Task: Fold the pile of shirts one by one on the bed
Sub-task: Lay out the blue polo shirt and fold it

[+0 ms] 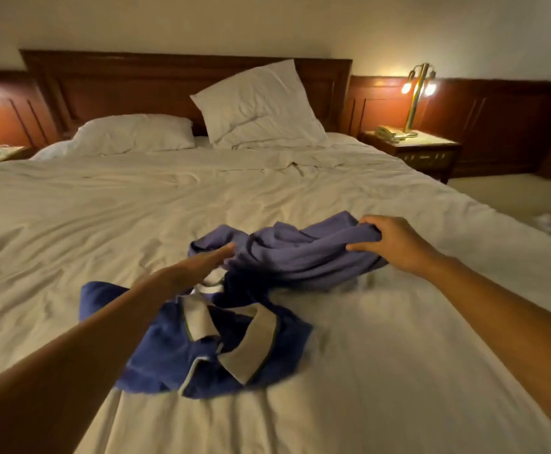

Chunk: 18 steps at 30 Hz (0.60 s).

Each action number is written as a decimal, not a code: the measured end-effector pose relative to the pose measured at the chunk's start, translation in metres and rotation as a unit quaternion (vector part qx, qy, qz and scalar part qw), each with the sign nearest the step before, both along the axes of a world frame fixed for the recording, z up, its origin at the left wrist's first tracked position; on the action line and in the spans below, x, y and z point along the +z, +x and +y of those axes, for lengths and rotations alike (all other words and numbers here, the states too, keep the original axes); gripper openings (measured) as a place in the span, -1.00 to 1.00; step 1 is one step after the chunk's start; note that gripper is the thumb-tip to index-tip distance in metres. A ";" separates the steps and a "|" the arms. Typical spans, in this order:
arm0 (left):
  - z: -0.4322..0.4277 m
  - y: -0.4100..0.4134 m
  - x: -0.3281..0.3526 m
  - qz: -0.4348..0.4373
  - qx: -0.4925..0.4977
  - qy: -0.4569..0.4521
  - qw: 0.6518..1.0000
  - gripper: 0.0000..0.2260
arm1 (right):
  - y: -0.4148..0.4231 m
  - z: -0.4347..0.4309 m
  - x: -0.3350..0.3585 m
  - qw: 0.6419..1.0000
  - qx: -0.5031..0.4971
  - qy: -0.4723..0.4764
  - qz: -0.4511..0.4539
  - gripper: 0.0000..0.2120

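Note:
Two shirts lie crumpled on the white bed sheet (382,355). The nearer one is a dark blue polo shirt (169,348) with a beige collar, spread loosely. Beyond it, bunched up, lies a lighter purple-blue shirt (297,253). My right hand (395,244) grips the right end of the purple-blue shirt, fingers and thumb curled round a fold. My left hand (198,263) stretches out over the dark polo with straight fingers, its tips touching the left edge of the purple-blue shirt.
Two white pillows (257,106) lean at the wooden headboard (136,80). A nightstand (421,152) with a lit brass lamp (418,90) and a telephone stands to the right of the bed. The bed's right edge runs close to my right arm.

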<state>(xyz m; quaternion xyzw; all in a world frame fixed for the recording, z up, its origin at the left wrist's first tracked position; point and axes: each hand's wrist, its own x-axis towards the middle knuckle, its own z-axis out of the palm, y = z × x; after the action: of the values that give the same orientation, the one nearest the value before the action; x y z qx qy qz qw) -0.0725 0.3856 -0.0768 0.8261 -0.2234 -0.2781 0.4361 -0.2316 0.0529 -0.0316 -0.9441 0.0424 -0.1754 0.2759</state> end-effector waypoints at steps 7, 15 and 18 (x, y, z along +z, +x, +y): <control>-0.027 -0.075 -0.039 -0.260 -0.125 0.271 0.918 -0.15 | -0.097 -0.016 0.003 0.985 -0.047 -0.070 0.148 -0.31; -0.018 -0.101 -0.091 -0.245 0.004 0.265 0.932 -0.44 | -0.036 0.060 -0.084 0.972 -0.021 -0.064 0.227 -0.10; -0.018 -0.095 -0.103 -0.257 0.000 0.255 0.932 -0.39 | -0.014 0.066 -0.116 0.955 -0.009 -0.151 0.257 -0.14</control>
<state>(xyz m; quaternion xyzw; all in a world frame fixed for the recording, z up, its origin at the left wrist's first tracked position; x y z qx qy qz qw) -0.1677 0.3680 -0.1793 0.9528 -0.2492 -0.1042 0.1386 -0.2454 0.1194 -0.1473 -0.9875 0.0938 0.0659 0.1086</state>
